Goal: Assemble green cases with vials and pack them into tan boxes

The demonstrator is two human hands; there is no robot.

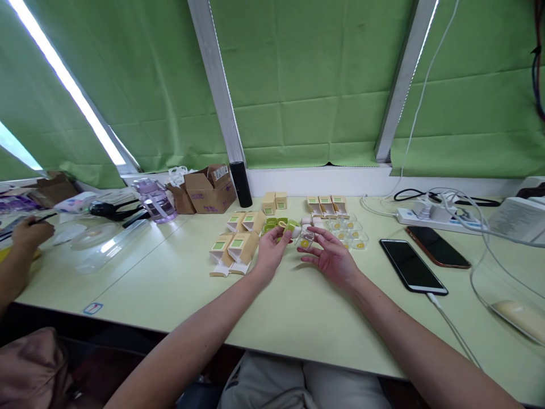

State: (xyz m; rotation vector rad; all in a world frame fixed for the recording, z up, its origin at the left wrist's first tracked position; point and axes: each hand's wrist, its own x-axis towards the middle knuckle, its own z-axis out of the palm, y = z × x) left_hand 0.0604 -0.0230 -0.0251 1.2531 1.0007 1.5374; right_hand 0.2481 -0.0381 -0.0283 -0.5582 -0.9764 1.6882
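My left hand (269, 254) pinches a small light-green cap (292, 228) with a white part at its end. Facing it, my right hand (335, 260) grips a small clear bottle (305, 241) with a yellow mark, its lower fingers spread. The cap and the bottle are close together; whether they touch I cannot tell. Behind my left fingers lie several green pieces (269, 223). Several clear containers with yellow marks (358, 240) stand beyond my right hand, near some white caps partly hidden by my fingers. Open cream cartons with green labels (242, 247) sit left of my left hand.
More cream cartons (327, 206) stand at the back, beside a black cylinder (240, 184) and a cardboard box (208, 193). Phones (413, 266), a power strip (438, 220) and cables are at right. Another person's hand (32, 232) holds a thin dark tool at far left.
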